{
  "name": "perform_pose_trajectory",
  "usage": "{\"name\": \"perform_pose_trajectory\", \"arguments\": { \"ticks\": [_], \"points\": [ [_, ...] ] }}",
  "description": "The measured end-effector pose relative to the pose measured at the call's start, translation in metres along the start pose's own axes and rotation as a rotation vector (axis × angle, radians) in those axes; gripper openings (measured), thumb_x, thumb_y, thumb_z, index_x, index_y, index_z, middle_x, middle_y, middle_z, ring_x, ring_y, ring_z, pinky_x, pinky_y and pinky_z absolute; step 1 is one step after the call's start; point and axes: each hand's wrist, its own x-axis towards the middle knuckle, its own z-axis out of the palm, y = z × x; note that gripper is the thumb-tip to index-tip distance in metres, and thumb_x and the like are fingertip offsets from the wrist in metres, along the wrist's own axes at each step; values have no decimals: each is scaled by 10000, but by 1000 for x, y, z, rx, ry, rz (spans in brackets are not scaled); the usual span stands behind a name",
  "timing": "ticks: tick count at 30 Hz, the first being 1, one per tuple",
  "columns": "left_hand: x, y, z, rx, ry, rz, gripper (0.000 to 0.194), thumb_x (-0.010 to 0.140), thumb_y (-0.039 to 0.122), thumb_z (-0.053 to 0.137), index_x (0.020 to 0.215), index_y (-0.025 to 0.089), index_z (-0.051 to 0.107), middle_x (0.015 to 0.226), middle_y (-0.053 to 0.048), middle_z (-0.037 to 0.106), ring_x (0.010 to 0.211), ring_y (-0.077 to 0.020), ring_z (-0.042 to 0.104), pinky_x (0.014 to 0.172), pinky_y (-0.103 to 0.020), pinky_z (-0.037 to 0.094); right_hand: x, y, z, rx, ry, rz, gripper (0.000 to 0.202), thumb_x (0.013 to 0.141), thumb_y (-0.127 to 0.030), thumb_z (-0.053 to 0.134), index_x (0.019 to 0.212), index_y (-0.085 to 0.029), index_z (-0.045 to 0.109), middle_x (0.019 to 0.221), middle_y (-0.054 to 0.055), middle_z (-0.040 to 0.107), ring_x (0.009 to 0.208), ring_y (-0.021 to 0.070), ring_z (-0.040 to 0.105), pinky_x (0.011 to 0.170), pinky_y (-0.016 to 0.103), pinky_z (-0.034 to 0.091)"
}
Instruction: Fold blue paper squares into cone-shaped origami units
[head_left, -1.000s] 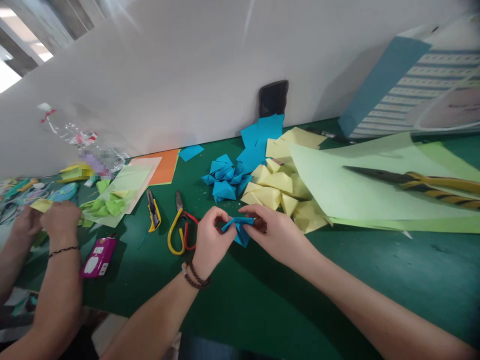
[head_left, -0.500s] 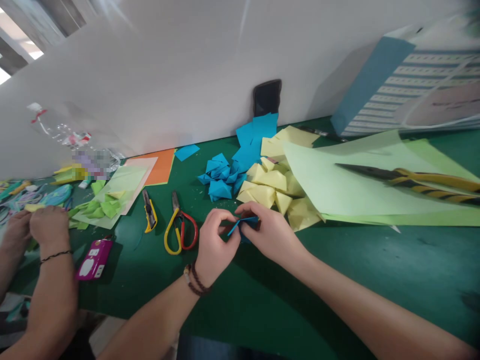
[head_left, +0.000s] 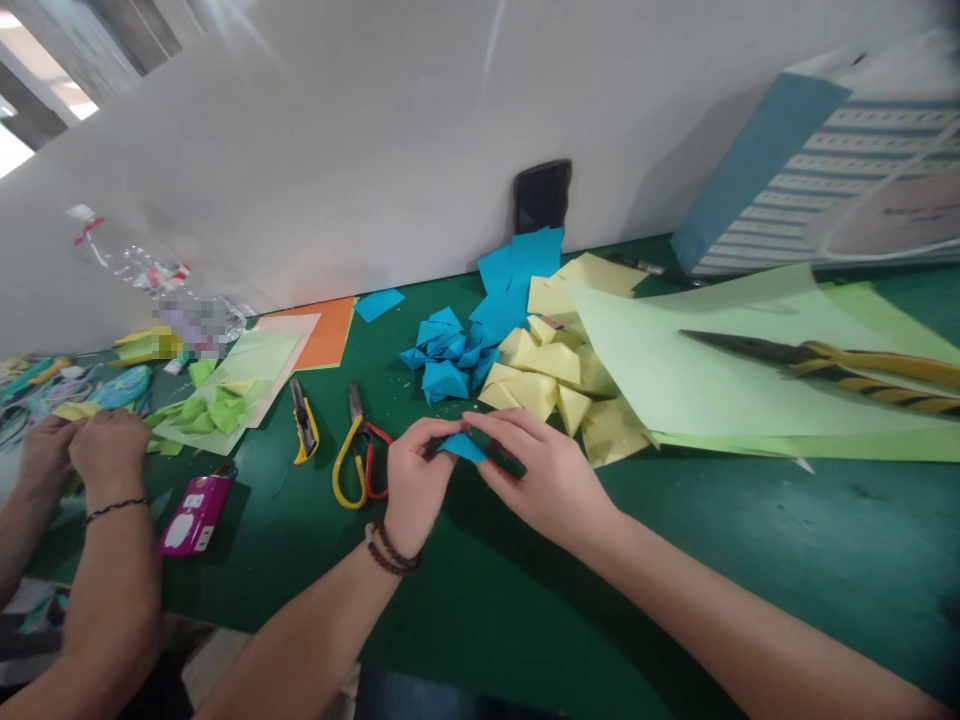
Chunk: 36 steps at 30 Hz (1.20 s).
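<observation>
A small folded piece of blue paper [head_left: 463, 447] is held between my two hands, above the green table. My left hand [head_left: 417, 480] pinches its left side between thumb and fingers. From the right, my right hand [head_left: 544, 480] has its fingertips and thumb on the paper's top and right edge. Just behind my hands lie a heap of folded blue paper pieces [head_left: 446, 352] and a heap of folded pale yellow pieces [head_left: 551, 368]. Red-and-yellow-handled scissors [head_left: 349, 470] lie left of my left hand, partly covered by it.
A yellow utility knife [head_left: 305, 425], a magenta box [head_left: 196, 515] and green paper sheets [head_left: 652, 370] with long-nosed pliers [head_left: 817, 362] lie on the table. A phone [head_left: 541, 195] leans on the white partition. At left, a co-worker's hands [head_left: 109, 450] handle something small.
The blue paper has turned so its flat face shows, and it has shifted slightly left with my left hand. My right hand's fingers have straightened somewhat. The view has shifted slightly.
</observation>
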Motion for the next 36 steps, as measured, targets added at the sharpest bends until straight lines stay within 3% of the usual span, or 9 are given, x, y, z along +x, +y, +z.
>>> {"name": "perform_pose_trajectory", "arguments": {
  "ticks": [4, 9, 16, 20, 23, 27, 31, 33, 36],
  "points": [
    [0, 5, -1, 12, 36, 92, 188, 735, 120, 644, 839, 215, 767, 893, -32, 758, 858, -175, 703, 823, -319, 581, -1, -1, -1, -179, 54, -154, 348, 891, -184, 521, 1222, -192, 632, 946, 95, 707, 851, 205, 681, 697, 317, 590],
    [-4, 8, -2, 183, -15, 248, 307, 756, 58, 591, 919, 241, 775, 933, -28, 764, 876, -178, 709, 806, -326, 598, -3, -2, -1, -175, 101, -239, 300, 876, -122, 495, 1021, -253, 723, 797, 42, 678, 742, 148, 652, 654, 260, 565],
    [-9, 11, -6, 504, -110, 550, 320, 909, 134, 536, 1179, 221, 684, 1130, -70, 728, 1040, -188, 687, 935, -345, 566, 1, -5, -6, 76, 152, -96, 249, 884, -120, 520, 950, -254, 720, 852, 37, 681, 775, 139, 676, 692, 255, 586],
    [-7, 10, -12, 610, -150, 604, 347, 947, 129, 454, 1215, 222, 655, 1156, -71, 722, 1064, -188, 684, 930, -350, 566, 3, -6, -9, 114, 140, -99, 222, 883, -162, 560, 1007, -263, 714, 899, 49, 684, 813, 152, 677, 705, 265, 594],
    [-5, 10, -13, 621, -139, 633, 363, 949, 113, 441, 1219, 233, 651, 1144, -63, 727, 1049, -183, 690, 922, -348, 571, 4, -5, -12, 85, 163, -137, 182, 883, -174, 579, 933, -264, 729, 850, 43, 677, 753, 139, 670, 670, 252, 586],
    [-5, 12, -9, 504, -96, 532, 385, 911, 209, 606, 1293, 254, 598, 1153, -67, 720, 1059, -193, 689, 927, -339, 579, 5, -1, -15, 77, 186, -136, 168, 887, -187, 593, 861, -273, 734, 797, 31, 686, 700, 135, 670, 625, 256, 575],
    [-4, 12, -5, 144, -170, 258, 814, 753, 314, 801, 1460, 269, 400, 1213, -84, 690, 1118, -219, 669, 940, -345, 583, 8, -1, -20, 142, 239, -30, 119, 876, -199, 621, 846, -267, 715, 790, 29, 698, 712, 154, 669, 614, 281, 564],
    [-2, 11, -5, -46, -214, 122, 819, 738, 347, 808, 1451, 262, 415, 1204, -102, 689, 1056, -232, 697, 876, -347, 611, 9, -1, -21, 190, 266, 65, 86, 868, -217, 634, 840, -264, 700, 776, 28, 686, 701, 161, 653, 591, 290, 552],
    [0, 10, -6, -148, -216, -11, 653, 762, 334, 781, 1358, 227, 535, 1126, -111, 715, 943, -232, 728, 776, -335, 636, 11, 1, -20, 286, 265, 181, 54, 858, -241, 636, 829, -260, 677, 783, 31, 659, 710, 166, 636, 596, 299, 548]
  ]
}}
